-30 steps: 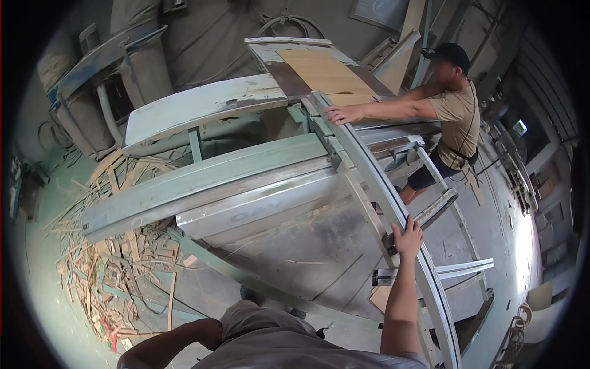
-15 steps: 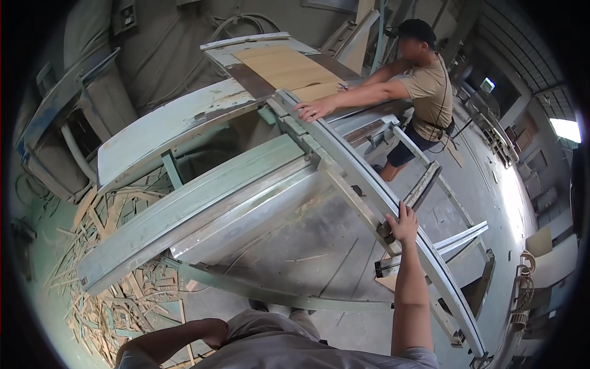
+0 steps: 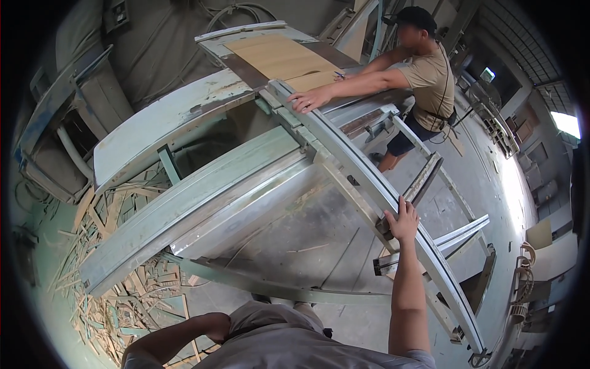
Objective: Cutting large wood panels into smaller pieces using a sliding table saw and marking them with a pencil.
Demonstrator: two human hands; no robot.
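Note:
My right hand [image 3: 404,221] lies on a long grey metal rail [image 3: 365,169] with a dark groove, thumb and fingers spread across its top. The rail runs over the frame of a large workshop machine, which looks like a sliding table saw. My left hand [image 3: 216,327] rests at my hip, and its fingers are hidden. Across the machine, a co-worker [image 3: 433,80] in a tan shirt and dark cap has one hand on the rail's far end and a pen [image 3: 339,75] in the other, over a brown board [image 3: 279,55].
A pale green metal beam [image 3: 203,203] crosses in front of me. Wood offcuts [image 3: 129,301] lie heaped on the floor at left. An outer support frame [image 3: 448,175] stands at right. A curved low bar [image 3: 264,286] passes near my feet, and cables [image 3: 239,13] hang at the back.
My view has shifted slightly. The co-worker's hand with the pen has moved a little over the board. My right hand stays on the rail and my left at my hip.

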